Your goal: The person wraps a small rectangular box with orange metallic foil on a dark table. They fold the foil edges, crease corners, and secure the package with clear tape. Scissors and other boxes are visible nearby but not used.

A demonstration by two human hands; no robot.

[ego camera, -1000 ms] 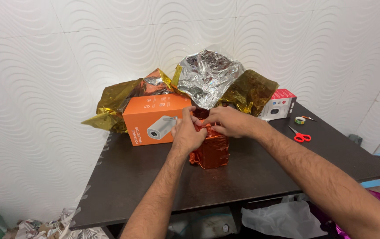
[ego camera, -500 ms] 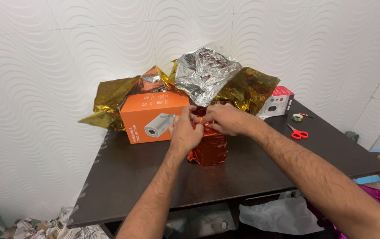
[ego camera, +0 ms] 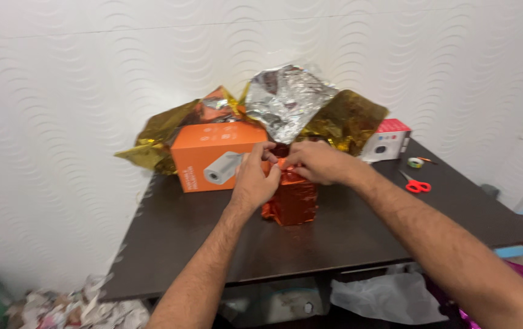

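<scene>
- A small parcel (ego camera: 292,201) wrapped in orange-red foil is stood on the dark table (ego camera: 213,244), and its top is gripped from both sides.
- The left hand (ego camera: 254,181) is closed on the foil at the parcel's upper left edge, fingers curled over the top.
- The right hand (ego camera: 313,161) is pinched shut on a fold of the same foil at the top, its fingertips touching those of the left hand.
- Just left of the grip, and behind it, an orange box (ego camera: 216,155) is stood on the table.
- Behind the grip, crumpled gold foil (ego camera: 347,122) and silver foil (ego camera: 286,103) are heaped against the wall.
- Right of the grip, well apart, red scissors (ego camera: 417,184) and a tape roll (ego camera: 415,162) are laid; a red-and-white box (ego camera: 386,141) is set behind them.
</scene>
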